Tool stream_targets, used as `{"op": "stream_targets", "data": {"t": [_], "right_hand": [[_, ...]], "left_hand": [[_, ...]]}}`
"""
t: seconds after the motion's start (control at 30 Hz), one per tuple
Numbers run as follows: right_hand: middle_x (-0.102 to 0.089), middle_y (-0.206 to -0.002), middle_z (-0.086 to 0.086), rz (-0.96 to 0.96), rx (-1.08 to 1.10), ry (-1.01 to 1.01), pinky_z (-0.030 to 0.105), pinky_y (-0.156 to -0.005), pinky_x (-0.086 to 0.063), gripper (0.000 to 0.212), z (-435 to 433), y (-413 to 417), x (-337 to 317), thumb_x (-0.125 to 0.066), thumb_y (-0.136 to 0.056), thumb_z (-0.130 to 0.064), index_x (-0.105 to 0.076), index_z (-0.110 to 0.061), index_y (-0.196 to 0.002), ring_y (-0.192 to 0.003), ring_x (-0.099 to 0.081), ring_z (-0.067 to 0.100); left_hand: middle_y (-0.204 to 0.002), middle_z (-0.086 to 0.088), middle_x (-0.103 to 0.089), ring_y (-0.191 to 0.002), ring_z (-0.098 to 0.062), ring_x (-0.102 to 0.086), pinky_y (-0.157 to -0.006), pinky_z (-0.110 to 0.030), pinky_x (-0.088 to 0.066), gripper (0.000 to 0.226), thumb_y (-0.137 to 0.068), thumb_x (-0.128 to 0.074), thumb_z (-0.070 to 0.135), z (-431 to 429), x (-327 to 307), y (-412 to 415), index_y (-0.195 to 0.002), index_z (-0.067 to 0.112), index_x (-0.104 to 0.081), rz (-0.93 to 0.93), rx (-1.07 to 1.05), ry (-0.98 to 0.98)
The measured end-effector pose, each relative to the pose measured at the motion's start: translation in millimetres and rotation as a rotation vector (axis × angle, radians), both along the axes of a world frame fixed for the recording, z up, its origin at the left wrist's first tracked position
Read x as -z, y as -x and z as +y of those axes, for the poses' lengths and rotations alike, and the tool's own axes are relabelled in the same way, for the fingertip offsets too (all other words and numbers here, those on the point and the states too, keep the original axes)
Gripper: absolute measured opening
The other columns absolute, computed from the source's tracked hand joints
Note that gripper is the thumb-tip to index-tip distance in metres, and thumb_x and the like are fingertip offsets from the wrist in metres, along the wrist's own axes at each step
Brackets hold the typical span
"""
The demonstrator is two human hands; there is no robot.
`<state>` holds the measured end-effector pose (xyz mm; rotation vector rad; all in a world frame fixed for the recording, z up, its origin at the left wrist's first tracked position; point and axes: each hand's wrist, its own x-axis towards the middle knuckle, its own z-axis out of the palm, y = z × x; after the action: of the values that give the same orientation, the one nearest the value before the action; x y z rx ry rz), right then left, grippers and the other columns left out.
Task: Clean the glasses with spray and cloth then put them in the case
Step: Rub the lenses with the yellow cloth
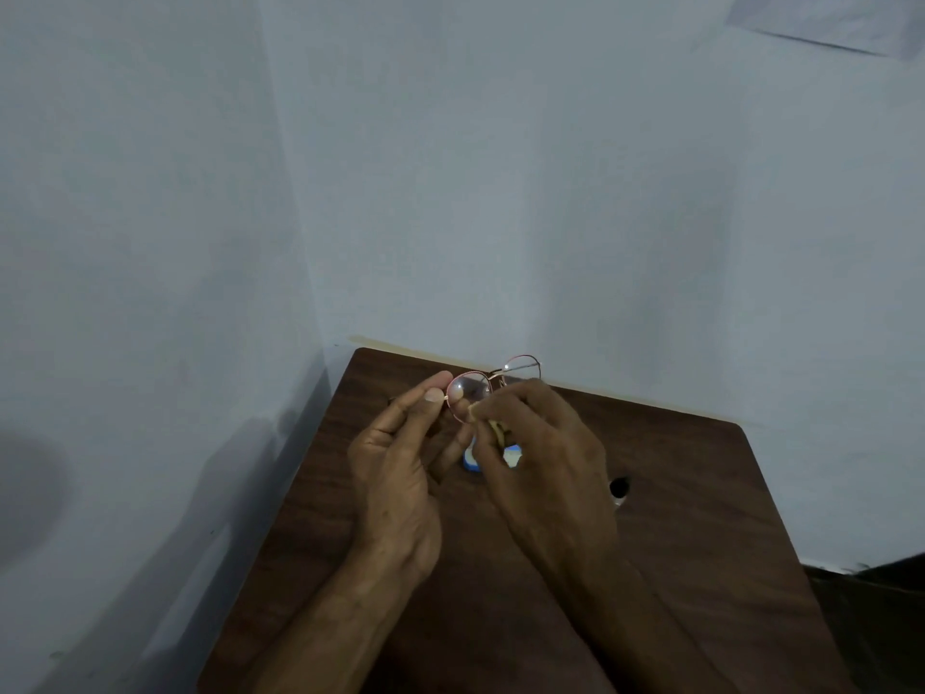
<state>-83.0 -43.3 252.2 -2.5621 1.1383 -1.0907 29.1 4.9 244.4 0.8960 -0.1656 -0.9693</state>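
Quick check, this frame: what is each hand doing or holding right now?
Left hand: closed, pinching the glasses by the rim of one lens.
Right hand: closed, fingers pressing a pale cloth against that lens.

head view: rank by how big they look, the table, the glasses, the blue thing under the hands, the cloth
1. table, by far the largest.
2. glasses.
3. and 4. blue thing and cloth: unsure, both are mostly hidden by the right hand, so their full extent cannot be judged.
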Motion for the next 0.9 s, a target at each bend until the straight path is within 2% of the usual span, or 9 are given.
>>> {"op": "stream_targets", "data": {"t": [0.1,0.23,0.3,0.43,0.63,0.8,0.9], "right_hand": [[-0.066,-0.105,-0.002,-0.034,0.076,0.018,0.027,-0.07,-0.054,0.011,-10.3,3.4,-4.5,-0.078,-0.085,-0.012,-0.072,-0.017,-0.093,-0.088,-0.062,0.011],[-0.065,-0.106,0.001,0.01,0.027,0.069,0.024,-0.072,-0.049,0.006,-6.5,1.0,-4.5,-0.072,-0.089,-0.013,-0.071,-0.014,-0.094,-0.089,-0.06,0.014],[-0.065,-0.102,0.002,0.012,0.104,0.086,0.027,-0.068,-0.046,0.006,-13.0,6.2,-6.1,-0.074,-0.088,-0.009,-0.07,-0.013,-0.092,-0.086,-0.059,0.016],[-0.064,-0.094,0.003,-0.013,0.267,0.091,0.024,-0.065,-0.037,0.011,-33.3,17.5,-11.7,-0.076,-0.085,-0.003,-0.069,-0.012,-0.087,-0.078,-0.058,0.017],[-0.064,-0.1,-0.001,-0.029,0.06,0.049,0.024,-0.068,-0.049,0.009,-26.0,9.6,-4.4,-0.075,-0.089,-0.01,-0.07,-0.014,-0.095,-0.084,-0.058,0.012],[-0.063,-0.097,-0.002,-0.089,0.154,0.001,0.029,-0.067,-0.054,0.005,-40.7,17.7,-7.6,-0.075,-0.09,-0.015,-0.071,-0.014,-0.092,-0.081,-0.06,0.013],[-0.063,-0.099,-0.002,-0.04,0.086,0.035,0.028,-0.069,-0.053,0.008,-33.7,13.9,-9.3,-0.075,-0.089,-0.012,-0.07,-0.014,-0.095,-0.083,-0.059,0.011]], "left_hand": [[-0.104,-0.015,-0.082,-0.092,-0.02,-0.08,-0.075,-0.031,-0.067,0.02,-0.1,-0.062,0.005,0.7,0.0,2.6,-0.113,0.004,-0.078,-0.004,-0.009,0.0],[-0.107,-0.018,-0.081,-0.093,-0.023,-0.08,-0.076,-0.032,-0.067,0.02,-0.099,-0.064,0.006,0.9,0.5,2.0,-0.113,0.003,-0.078,-0.003,-0.026,-0.018],[-0.105,-0.017,-0.081,-0.096,-0.025,-0.079,-0.076,-0.033,-0.067,0.021,-0.1,-0.064,0.006,0.5,0.3,1.3,-0.115,0.002,-0.077,-0.007,-0.032,-0.015],[-0.098,-0.012,-0.082,-0.089,-0.021,-0.08,-0.07,-0.029,-0.066,0.018,-0.098,-0.064,0.007,2.3,-1.4,-0.3,-0.109,0.008,-0.079,-0.027,-0.034,-0.015],[-0.098,-0.01,-0.083,-0.093,-0.023,-0.081,-0.068,-0.028,-0.066,0.017,-0.099,-0.064,0.006,-1.3,-0.5,0.9,-0.108,0.01,-0.079,-0.036,-0.027,-0.058],[-0.093,-0.01,-0.083,-0.087,-0.02,-0.081,-0.066,-0.027,-0.065,0.018,-0.1,-0.063,0.005,-0.6,-0.3,3.5,-0.103,0.01,-0.079,-0.008,0.002,-0.051],[-0.096,-0.01,-0.083,-0.09,-0.021,-0.081,-0.065,-0.027,-0.065,0.018,-0.1,-0.063,0.005,-2.7,-0.2,4.7,-0.104,0.01,-0.079,-0.018,0.003,-0.055]]}}
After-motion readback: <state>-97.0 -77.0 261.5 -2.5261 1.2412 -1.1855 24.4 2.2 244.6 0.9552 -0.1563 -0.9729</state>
